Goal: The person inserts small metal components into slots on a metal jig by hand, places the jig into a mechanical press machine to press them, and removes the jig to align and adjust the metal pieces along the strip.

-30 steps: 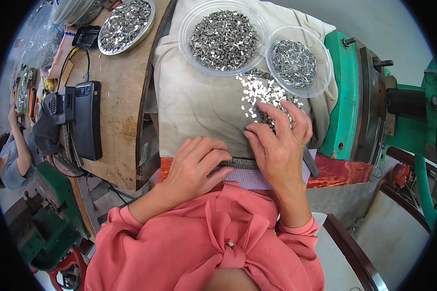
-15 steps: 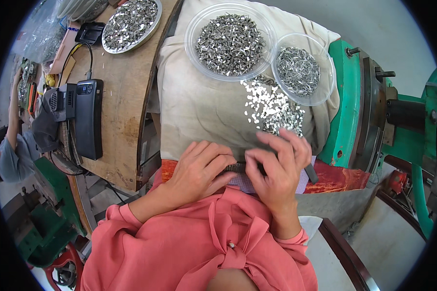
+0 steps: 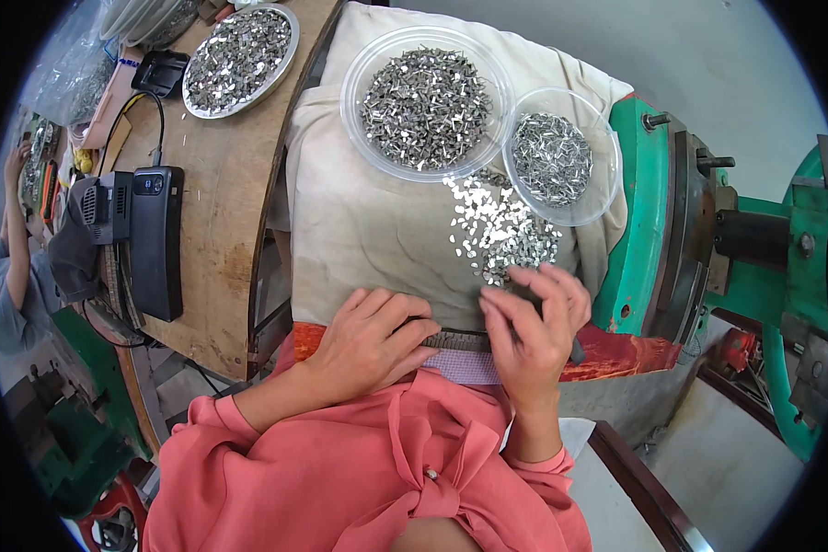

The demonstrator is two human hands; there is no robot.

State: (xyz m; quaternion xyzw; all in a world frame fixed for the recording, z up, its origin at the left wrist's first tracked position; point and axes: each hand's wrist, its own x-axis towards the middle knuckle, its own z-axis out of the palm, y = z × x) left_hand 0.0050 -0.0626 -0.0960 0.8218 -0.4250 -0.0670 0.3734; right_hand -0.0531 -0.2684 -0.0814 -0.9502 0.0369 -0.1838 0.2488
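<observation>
Left hand (image 3: 373, 336) flat on cloth (image 3: 377, 239), grip empty, right hand (image 3: 534, 322) fingers curled over metal pieces (image 3: 501, 230), hold unclear

Lying on wooden bench (image 3: 221, 212): metal tray (image 3: 239, 60) of parts, black charger (image 3: 156, 241); green machine (image 3: 699, 239) standing right.

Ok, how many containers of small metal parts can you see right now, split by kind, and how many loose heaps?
Clear plastic bowls of metal parts: 2, a large one and a small one
Round metal trays of parts: 1, on the wooden bench
Loose heaps of parts on the cloth: 1, just beyond the right hand
Total: 4
</observation>
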